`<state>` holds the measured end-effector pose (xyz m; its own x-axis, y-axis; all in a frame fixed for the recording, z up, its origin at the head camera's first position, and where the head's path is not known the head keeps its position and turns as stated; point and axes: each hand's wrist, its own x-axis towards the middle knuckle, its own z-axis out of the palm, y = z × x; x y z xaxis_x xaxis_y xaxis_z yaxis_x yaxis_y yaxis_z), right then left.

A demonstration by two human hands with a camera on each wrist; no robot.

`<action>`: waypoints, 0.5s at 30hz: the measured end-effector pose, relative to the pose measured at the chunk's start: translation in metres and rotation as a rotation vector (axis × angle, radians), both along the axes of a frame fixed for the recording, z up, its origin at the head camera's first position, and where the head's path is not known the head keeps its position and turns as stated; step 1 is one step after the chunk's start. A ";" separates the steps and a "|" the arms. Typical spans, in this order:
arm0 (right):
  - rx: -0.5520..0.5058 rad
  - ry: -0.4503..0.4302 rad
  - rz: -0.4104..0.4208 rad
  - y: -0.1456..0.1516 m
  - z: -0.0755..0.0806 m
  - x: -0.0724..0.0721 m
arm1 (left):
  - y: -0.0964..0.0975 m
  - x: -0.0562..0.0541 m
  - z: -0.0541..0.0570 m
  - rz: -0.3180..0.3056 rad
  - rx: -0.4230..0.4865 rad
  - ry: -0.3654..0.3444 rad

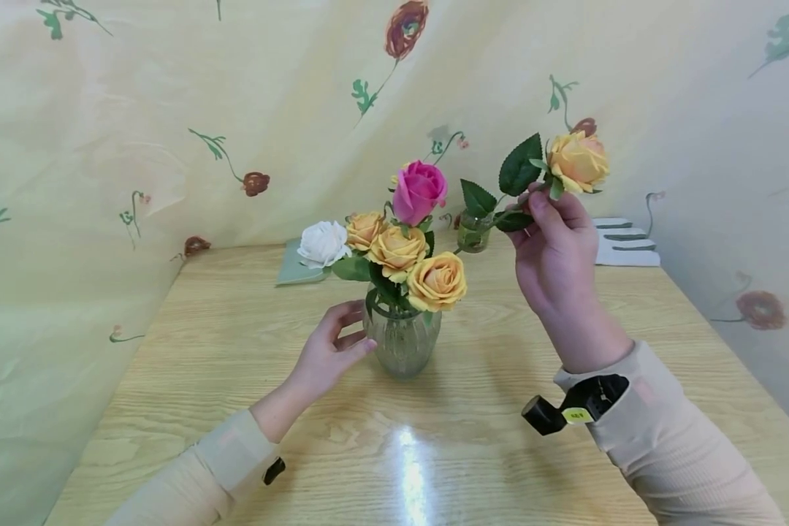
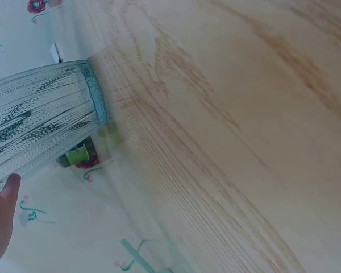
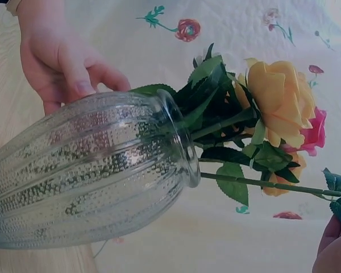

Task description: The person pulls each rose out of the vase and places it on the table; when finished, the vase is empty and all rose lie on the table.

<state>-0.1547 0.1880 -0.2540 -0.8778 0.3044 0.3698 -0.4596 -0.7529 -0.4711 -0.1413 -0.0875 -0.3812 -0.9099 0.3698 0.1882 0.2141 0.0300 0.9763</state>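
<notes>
A clear ribbed glass vase [image 1: 404,343] stands upright on the table, holding a pink rose [image 1: 419,191], a white rose [image 1: 324,245] and several yellow roses [image 1: 397,252]. My left hand [image 1: 332,351] grips its left side, thumb toward the front and fingers behind the glass. Up to the right, my right hand [image 1: 559,248] pinches another yellow rose [image 1: 578,162] by the stem, just below the bloom. That rose slants, its green leaves hanging beside my fingers. In the right wrist view its long stem [image 3: 256,182] runs down to the vase's rim [image 3: 184,139].
Behind the vase, a small glass jar [image 1: 473,239] stands near the back of the wooden table [image 1: 237,351]. A pale green flat item [image 1: 296,267] lies at back left, a white piece with dark stripes [image 1: 624,252] at back right. Flower-printed sheeting [image 1: 302,109] hangs behind.
</notes>
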 end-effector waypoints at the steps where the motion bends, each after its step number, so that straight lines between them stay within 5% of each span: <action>1: -0.002 -0.007 -0.008 0.001 0.000 0.000 | 0.000 0.000 0.000 0.002 -0.001 0.000; 15: -0.107 -0.017 -0.009 0.016 0.002 -0.004 | 0.003 -0.002 -0.001 -0.003 0.018 0.002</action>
<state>-0.1587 0.2039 -0.2522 -0.8806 0.3494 0.3200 -0.4594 -0.7950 -0.3962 -0.1438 -0.0840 -0.3818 -0.9085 0.3689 0.1965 0.2162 0.0124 0.9763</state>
